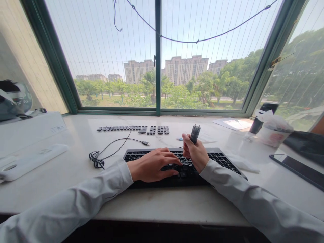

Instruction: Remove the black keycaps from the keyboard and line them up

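Observation:
A black keyboard (220, 158) lies in front of me, with many of its keycaps off and open key sockets showing. My left hand (154, 165) rests across its middle, fingers stretched out and open, fingertips on the keys. Over the keyboard's right half, my right hand (196, 153) is closed round a short dark tool (195, 133) held upright. Small prongs stick up from the tool's top; its lower end is hidden behind the hand. A few keycaps (183, 174) sit on the board near my left fingertips.
Removed keycaps (163, 129) lie in rows behind the keyboard. A coiled USB cable (97, 160) lies at left, near a white power strip (35, 160) and white box (32, 126). On the right are a phone (300, 170), a bagged tub (273, 133) and papers (234, 124).

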Tool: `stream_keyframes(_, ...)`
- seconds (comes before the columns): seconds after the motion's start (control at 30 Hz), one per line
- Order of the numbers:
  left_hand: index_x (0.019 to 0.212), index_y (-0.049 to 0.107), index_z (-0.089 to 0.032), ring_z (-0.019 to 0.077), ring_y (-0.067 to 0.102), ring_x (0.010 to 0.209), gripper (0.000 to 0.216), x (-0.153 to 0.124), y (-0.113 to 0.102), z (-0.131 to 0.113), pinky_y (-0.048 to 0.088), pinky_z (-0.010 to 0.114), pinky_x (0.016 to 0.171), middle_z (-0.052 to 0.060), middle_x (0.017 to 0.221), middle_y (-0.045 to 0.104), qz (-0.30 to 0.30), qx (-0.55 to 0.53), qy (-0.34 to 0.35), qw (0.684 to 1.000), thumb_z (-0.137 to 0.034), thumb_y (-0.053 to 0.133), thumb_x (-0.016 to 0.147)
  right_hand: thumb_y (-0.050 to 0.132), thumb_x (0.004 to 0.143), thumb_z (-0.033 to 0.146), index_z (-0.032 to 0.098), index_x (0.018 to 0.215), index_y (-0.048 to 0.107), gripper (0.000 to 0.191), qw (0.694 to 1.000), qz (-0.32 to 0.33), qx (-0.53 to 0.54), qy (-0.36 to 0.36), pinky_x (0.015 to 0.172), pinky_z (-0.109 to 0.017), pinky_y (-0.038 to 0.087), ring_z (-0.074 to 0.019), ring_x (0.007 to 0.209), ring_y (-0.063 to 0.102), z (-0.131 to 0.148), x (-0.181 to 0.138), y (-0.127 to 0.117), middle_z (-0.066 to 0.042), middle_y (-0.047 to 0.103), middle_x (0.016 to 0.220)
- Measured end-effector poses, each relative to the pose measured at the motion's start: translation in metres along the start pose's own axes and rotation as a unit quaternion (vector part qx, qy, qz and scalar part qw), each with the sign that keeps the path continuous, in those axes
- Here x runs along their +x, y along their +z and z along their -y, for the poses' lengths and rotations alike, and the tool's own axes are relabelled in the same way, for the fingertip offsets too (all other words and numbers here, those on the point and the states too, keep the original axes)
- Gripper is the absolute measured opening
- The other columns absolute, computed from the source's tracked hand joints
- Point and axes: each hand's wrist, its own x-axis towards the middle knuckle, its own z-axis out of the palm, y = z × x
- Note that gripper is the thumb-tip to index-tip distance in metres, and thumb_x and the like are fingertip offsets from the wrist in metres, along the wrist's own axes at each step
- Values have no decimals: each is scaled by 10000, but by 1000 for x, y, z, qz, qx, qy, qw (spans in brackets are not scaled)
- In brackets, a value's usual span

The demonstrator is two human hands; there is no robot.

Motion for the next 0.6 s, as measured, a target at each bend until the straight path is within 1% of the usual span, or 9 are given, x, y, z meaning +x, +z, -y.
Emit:
stream_keyframes(0.13, 1212, 628, -209, 213, 609, 1071, 318, 0, 0, 0, 441, 359, 991, 79, 1150, 682, 3, 4, -4, 1000, -372, 532, 956, 766, 669, 525, 226, 619, 329, 532, 1000, 7, 4, -2, 344, -196, 177, -33, 380, 192, -1, 0, 1, 117, 264, 466)
stream_keyframes(0.27, 1215, 626, -215, 206, 615, 1063, 315, 0, 0, 0, 440, 358, 992, 76, 1144, 683, -2, -1, 0, 1000, -368, 528, 958, 768, 671, 504, 225, 615, 332, 521, 1000, 16, 5, 12, 346, -196, 173, -31, 373, 184, 0, 0, 0, 119, 258, 456)
stream_keyframes(0.4, 1217, 628, -223, 208, 613, 1068, 317, 0, 1, 1, 444, 359, 990, 77, 1146, 682, -8, -4, -2, 1000, -374, 533, 955, 764, 683, 474, 232, 636, 328, 500, 1000, 12, 9, 24, 343, -198, 162, -35, 375, 169, 3, 0, -1, 123, 240, 461)
stream_keyframes(0.6, 1217, 627, -215, 210, 610, 1079, 316, 0, 0, 0, 437, 362, 1006, 81, 1162, 680, -1, -4, -3, 1000, -368, 527, 959, 762, 693, 448, 227, 637, 337, 483, 1000, 3, 13, 27, 344, -189, 151, -32, 384, 158, 7, 0, -2, 124, 236, 468)
